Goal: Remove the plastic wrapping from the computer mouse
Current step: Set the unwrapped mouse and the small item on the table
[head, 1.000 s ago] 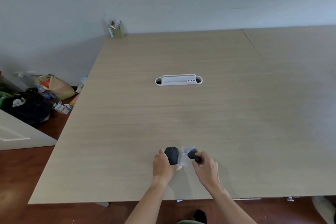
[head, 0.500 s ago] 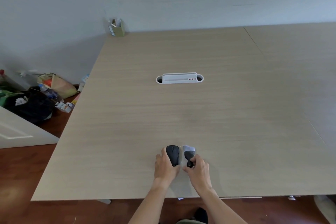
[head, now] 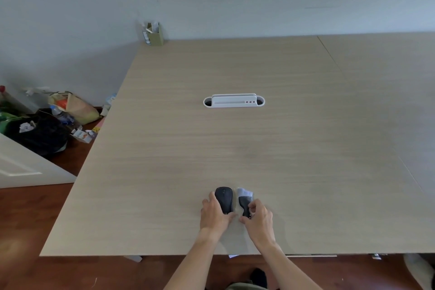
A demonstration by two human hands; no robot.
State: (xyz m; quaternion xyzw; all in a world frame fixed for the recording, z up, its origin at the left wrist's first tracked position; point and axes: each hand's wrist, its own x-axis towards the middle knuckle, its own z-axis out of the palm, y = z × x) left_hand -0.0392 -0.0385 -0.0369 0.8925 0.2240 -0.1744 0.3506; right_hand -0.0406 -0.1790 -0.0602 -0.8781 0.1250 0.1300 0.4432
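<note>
From the head view, both hands are down near the front edge of the pale wood worktop (head: 235, 143). The left hand (head: 215, 215) is curled around the left side and rear of a black computer mouse (head: 223, 198), which sits flat on the worktop with its scroll wheel pointing away from the person; fingers hug its left flank and the thumb tucks in under its near end. Just to the right of it, the right hand (head: 259, 219) pinches a second dark piece (head: 243, 206) between thumb and fingertips. That piece stands beside the mouse, almost touching it, and I cannot tell exactly what it is. At its far end, beyond the right hand's fingers, a bit of clear, whitish plastic wrapping (head: 245, 192) bunches up around it. The mouse itself looks bare on top.

Well beyond the hands, mid-worktop, lies a white oval cable tray (head: 234, 101). Farther still, to the left of the hands at the far corner against the wall, stands a small green box (head: 155, 34) with papers in it. Off the worktop's left side, bags (head: 42, 132) and bottles clutter the floor.
</note>
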